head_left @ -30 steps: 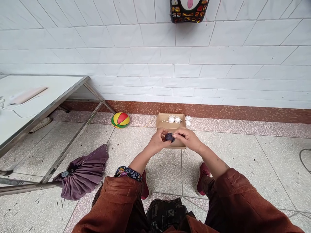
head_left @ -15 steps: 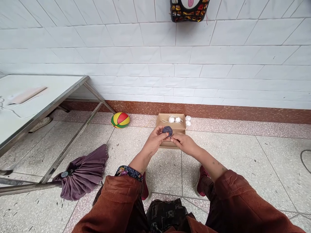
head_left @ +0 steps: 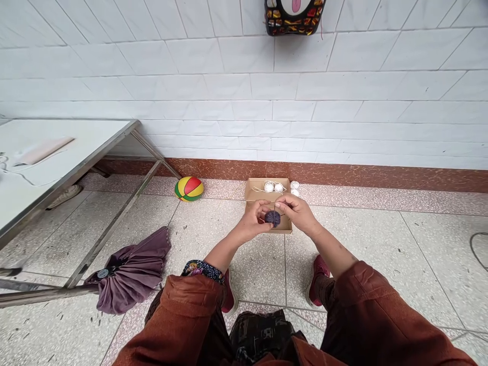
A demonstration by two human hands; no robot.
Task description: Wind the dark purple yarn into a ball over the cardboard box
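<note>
Clock read from the middle of your view: white tiled wall [head_left: 244,86] across the whole of 12 o'clock; speckled floor [head_left: 362,254] below it; white-topped table [head_left: 95,134], metal-framed, at 9 o'clock, bearing a pale pinkish folded item [head_left: 43,151] and a white cord [head_left: 25,178]. Your rust-brown sleeves [head_left: 381,305], rolled back, at 5 and 7. Gathered purple umbrella [head_left: 133,277] on the floor at 8, against the table's lower bar. Black patterned container [head_left: 295,25] at 1, cut by the upper edge, with a pink tongue shape on white. Open cardboard box [head_left: 255,182] on the floor, between 3 and 5. Your left hand [head_left: 249,222], near 5:30, curled, thumb and fingers around a dark yarn ball [head_left: 272,218] held above the box, toward 4:30. Your right hand [head_left: 296,212], at 4, thumb and fingertips pinching a dark strand [head_left: 275,207] that rises from that ball. Red, yellow and green ball [head_left: 189,188] on the floor at 9. White yarn balls [head_left: 269,187], two in the box's far part and two more just outside its right edge, all toward 3. Pale round badge [head_left: 102,273] on the umbrella, its marking too small to read.
</note>
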